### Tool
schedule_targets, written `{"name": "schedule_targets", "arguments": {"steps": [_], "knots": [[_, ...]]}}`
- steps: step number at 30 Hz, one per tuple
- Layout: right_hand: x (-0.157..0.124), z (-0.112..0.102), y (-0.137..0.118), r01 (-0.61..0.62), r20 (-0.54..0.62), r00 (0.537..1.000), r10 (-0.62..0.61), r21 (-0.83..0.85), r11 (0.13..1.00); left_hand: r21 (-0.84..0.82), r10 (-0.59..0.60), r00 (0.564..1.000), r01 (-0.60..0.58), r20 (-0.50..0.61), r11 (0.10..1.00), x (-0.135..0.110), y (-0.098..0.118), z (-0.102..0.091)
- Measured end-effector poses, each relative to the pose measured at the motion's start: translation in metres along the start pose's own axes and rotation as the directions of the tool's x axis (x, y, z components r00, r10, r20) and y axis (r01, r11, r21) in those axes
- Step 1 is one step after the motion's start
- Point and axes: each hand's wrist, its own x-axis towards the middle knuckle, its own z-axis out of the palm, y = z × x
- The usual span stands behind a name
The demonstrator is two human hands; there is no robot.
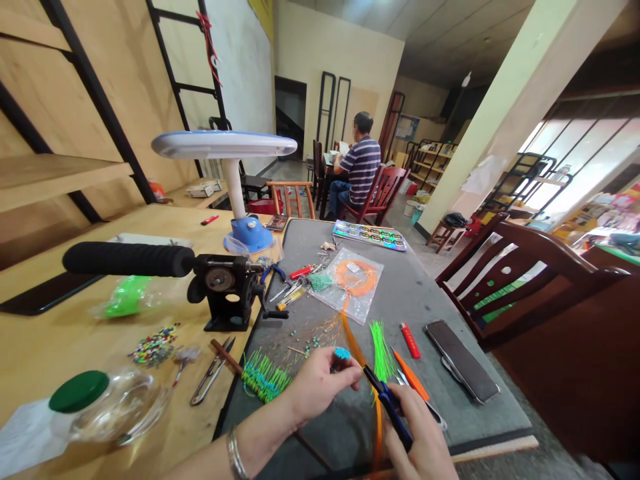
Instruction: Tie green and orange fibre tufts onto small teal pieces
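My left hand (320, 381) pinches a small piece with a round turquoise beaded-looking top (342, 353) between thumb and fingers. In my right hand (423, 437) is a pair of pliers (386, 399) with black jaws and dark blue handles. The jaw tips point at my left fingertips, where a thin end seems to stick out; whether they grip it I cannot tell. A bundle of orange strands (356, 343) runs down the mat behind the jaws. Left of my left hand lies a stick (227, 358) beside a row of green strands with turquoise bits (265, 377).
Bright green strands (382, 350), a red lighter (410, 341), an orange-handled tool (413, 377) and a dark phone case (463, 360) lie to the right. A hand-cranked device (225, 293), mixed beads (154, 345) and a green-lidded jar (80, 392) stand left. A person (361, 163) sits behind.
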Motion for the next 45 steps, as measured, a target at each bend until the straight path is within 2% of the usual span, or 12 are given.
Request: {"name": "schedule_targets", "arguments": {"steps": [10,17,20,24,26,30,33,36,39,42,43,45], "knots": [[0.001,0.003,-0.006,-0.045,0.008,0.999,0.045,0.116,0.992,-0.024,-0.026,0.999,0.025,-0.019,0.999,0.0,-0.001,0.001],[0.001,0.0,-0.008,-0.328,0.08,0.942,0.325,0.416,0.848,-0.05,-0.108,0.994,0.109,0.022,0.993,-0.002,0.002,0.003],[0.0,0.001,-0.011,-0.469,0.178,0.87,0.459,0.583,0.663,-0.046,-0.128,0.99,0.131,0.057,0.99,-0.003,0.003,0.005],[-0.004,0.013,-0.015,-0.594,0.402,0.673,0.621,0.794,0.13,-0.002,-0.033,0.995,0.033,0.09,0.999,-0.006,0.001,0.01],[-0.006,0.02,-0.016,-0.561,0.473,0.623,0.623,0.825,-0.065,0.029,0.011,0.995,-0.013,0.099,0.999,-0.007,-0.001,0.012],[-0.007,0.028,-0.012,-0.542,0.573,0.6,0.559,0.804,-0.243,0.06,0.031,0.995,-0.037,0.097,0.998,-0.012,-0.003,0.015],[-0.009,0.03,-0.009,-0.542,0.606,0.597,0.526,0.788,-0.292,0.066,0.033,0.995,-0.039,0.098,0.997,-0.014,-0.003,0.017],[-0.012,0.026,-0.007,-0.559,0.543,0.625,0.561,0.812,-0.164,0.07,0.024,0.996,-0.03,0.084,0.997,-0.014,-0.004,0.019],[-0.015,0.011,-0.002,-0.574,0.321,0.725,0.609,0.77,0.277,0.068,-0.015,0.998,0.011,0.06,0.998,-0.012,-0.004,0.022],[-0.018,-0.014,0.014,-0.486,0.04,0.846,0.531,0.463,0.741,0.089,-0.068,0.996,0.062,0.063,0.994,-0.013,-0.005,0.026],[-0.02,-0.022,0.022,-0.465,-0.037,0.864,0.503,0.324,0.824,0.106,-0.068,0.996,0.061,0.064,0.993,-0.014,-0.006,0.027],[-0.023,-0.034,0.044,-0.474,-0.162,0.866,0.474,0.037,0.88,0.145,-0.04,0.998,0.031,0.058,0.989,-0.017,-0.007,0.029]]}}
